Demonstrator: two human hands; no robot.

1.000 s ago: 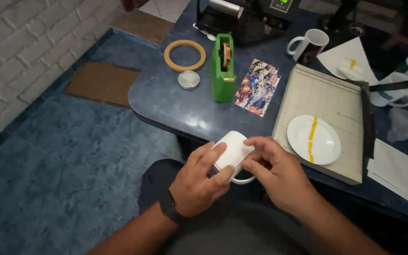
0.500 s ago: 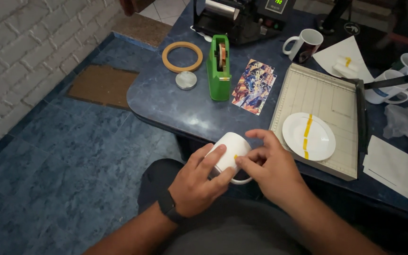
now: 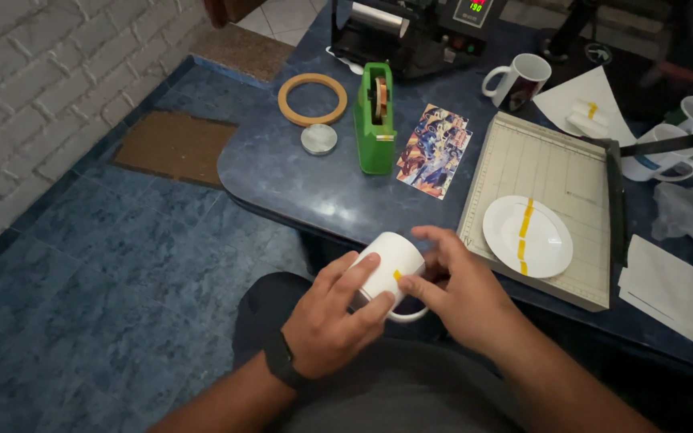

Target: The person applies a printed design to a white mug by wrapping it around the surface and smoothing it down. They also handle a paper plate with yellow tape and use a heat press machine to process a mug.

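Both hands hold a white mug (image 3: 389, 265) over my lap, just in front of the table's edge. My left hand (image 3: 332, 321) wraps the mug's near side, a dark watch on its wrist. My right hand (image 3: 459, 289) grips the mug's right side, fingertips by a small yellow strip of tape on its wall. The mug's handle points down toward me. A green tape dispenser (image 3: 374, 120) stands on the blue table (image 3: 298, 180) beyond the mug.
A paper cutter board (image 3: 555, 176) carries a white plate (image 3: 528, 236) with a yellow strip. A colourful printed card (image 3: 435, 150), wooden ring (image 3: 312, 99), small metal disc (image 3: 318, 139), black press machine (image 3: 419, 28), several other mugs and white sheets (image 3: 675, 293) lie around.
The view has shifted slightly. My hands have turned the mug between them, and the yellow tape strip now shows on its side.
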